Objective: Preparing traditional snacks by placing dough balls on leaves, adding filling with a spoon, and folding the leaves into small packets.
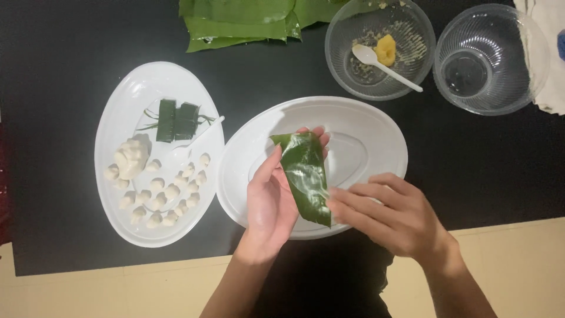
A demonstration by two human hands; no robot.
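Black covering spreads over the desk [70, 47], with a pale floor strip along its near edge.

**Largest items.** Two white oval plates lie side by side, rims touching or overlapping. The left plate [118, 106] carries a lump of white dough [130, 156], many small dough balls [168, 194] and two finished folded leaf parcels [176, 121]. The centre plate [376, 123] holds nothing that can be seen; it lies under the hands.

**Bowls.** Two clear plastic bowls stand at the far right, just beside each other. The nearer bowl [347, 82] contains a small piece of yellow filling [386, 49], smeared remnants and a white plastic spoon [382, 63]. The right bowl [529, 70] appears empty.

**Leaf stock.** A stack of green banana leaves [235, 23] lies at the far edge.

**Step in hand.** The leaf strip [305, 176] is held above the centre plate. The left hand [271, 206] cradles it in an open palm, thumb on one edge, fingertips behind the top. The right hand [388, 215] pinches the lower right edge with extended fingers.

**Recommended technique (judgement).**
1. Keep the palm flat under the leaf as support.
2. Fold along the grain to avoid splitting.
3. Press creases gently with the fingertips.
4. Work over the plate, so anything dropped is caught.

Whether filling sits inside the leaf cannot be told.
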